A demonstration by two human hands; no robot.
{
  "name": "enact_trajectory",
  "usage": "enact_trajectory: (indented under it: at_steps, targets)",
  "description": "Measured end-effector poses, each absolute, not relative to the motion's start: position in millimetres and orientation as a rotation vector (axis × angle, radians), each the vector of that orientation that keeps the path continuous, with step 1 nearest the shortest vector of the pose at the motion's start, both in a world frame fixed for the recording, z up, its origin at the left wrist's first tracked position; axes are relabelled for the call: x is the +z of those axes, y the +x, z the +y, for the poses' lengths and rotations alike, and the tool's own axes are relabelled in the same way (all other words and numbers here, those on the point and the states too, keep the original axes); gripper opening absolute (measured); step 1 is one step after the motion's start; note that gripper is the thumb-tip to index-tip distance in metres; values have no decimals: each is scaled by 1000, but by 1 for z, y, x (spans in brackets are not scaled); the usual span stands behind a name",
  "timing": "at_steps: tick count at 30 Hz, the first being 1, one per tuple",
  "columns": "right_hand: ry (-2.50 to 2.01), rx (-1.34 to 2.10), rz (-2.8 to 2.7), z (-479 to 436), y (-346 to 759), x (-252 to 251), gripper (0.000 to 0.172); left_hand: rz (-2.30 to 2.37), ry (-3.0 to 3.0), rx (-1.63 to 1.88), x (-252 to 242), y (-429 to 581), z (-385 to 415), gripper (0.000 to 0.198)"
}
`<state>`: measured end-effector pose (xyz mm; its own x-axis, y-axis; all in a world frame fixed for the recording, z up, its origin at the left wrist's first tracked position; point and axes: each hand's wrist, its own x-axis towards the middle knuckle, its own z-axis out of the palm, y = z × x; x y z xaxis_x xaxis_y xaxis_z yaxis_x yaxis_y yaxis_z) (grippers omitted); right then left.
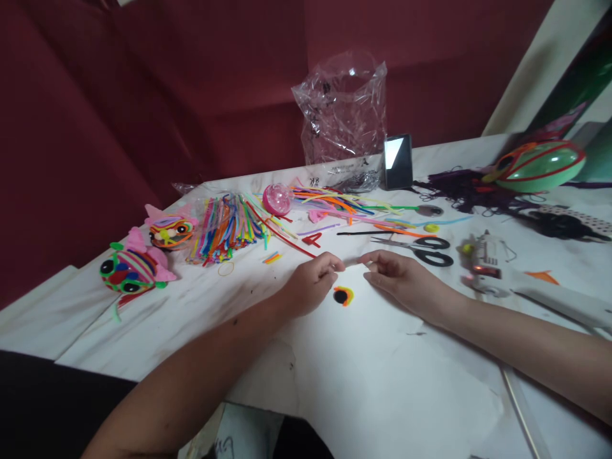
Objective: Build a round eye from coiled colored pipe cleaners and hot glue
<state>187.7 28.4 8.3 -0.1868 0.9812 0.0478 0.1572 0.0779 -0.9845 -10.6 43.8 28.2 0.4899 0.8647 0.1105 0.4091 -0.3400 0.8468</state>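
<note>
My left hand (315, 284) is pinched closed above the white table, fingertips pointing at my right hand. My right hand (399, 280) faces it with thumb and forefinger drawn together. A faint pale sliver shows between the two sets of fingertips, too thin and blurred to name. Just below lies a round black eye piece (340, 296) with a yellow and orange pipe cleaner edge (350, 296), touched by neither hand. A red pipe cleaner (291, 243) runs up to the back of my left hand. Beyond my right hand rest scissors (430, 250) with black handles.
Pipe cleaner bundles (229, 229) and two colourful fish figures (131, 271) sit left. A pink ball (277, 199), a clear plastic bag (342, 121) and a dark-framed device (398, 162) stand behind. A hot glue gun (492, 268) and a green lantern-like figure (545, 167) are right.
</note>
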Motion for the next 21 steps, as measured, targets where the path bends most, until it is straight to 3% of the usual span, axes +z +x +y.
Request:
enact_trajectory:
  at_steps: [8, 14, 21]
  targets:
    - [-1151, 1149, -1548, 34, 192, -6, 24, 1098, 2011, 599, 32, -10, 43, 28]
    - [-1149, 1216, -1508, 33, 189, -5, 25, 1066, 2099, 593, 33, -9, 43, 14]
    - [-1155, 1252, -1487, 30, 187, 1, 21, 1107, 2084, 635, 29, -8, 45, 12]
